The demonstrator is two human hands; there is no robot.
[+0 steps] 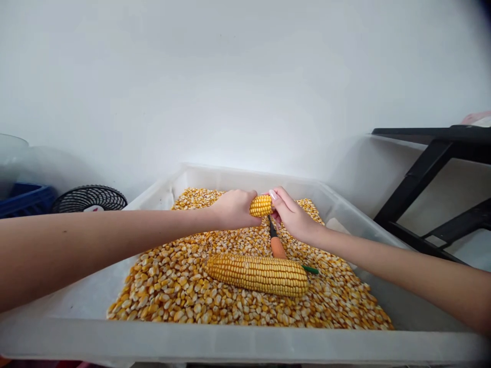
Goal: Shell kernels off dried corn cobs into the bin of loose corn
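Note:
My left hand [232, 208] is wrapped around a dried corn cob [261, 205], of which only the yellow end shows. My right hand [292, 214] touches that end with thumb and fingers and also holds a tool with an orange handle [276, 246] that points down toward the kernels. Both hands hover over a large translucent plastic bin [161, 197] filled with loose yellow corn kernels [172, 286]. A second, whole cob [258, 274] lies on the kernels in front of the hands, with a green-tipped object [310, 269] sticking out by its right end.
A small black fan [89, 199] and a blue crate [23, 199] stand at the left behind the bin. A black frame of a table or stand [429, 168] rises at the right. A white wall is behind.

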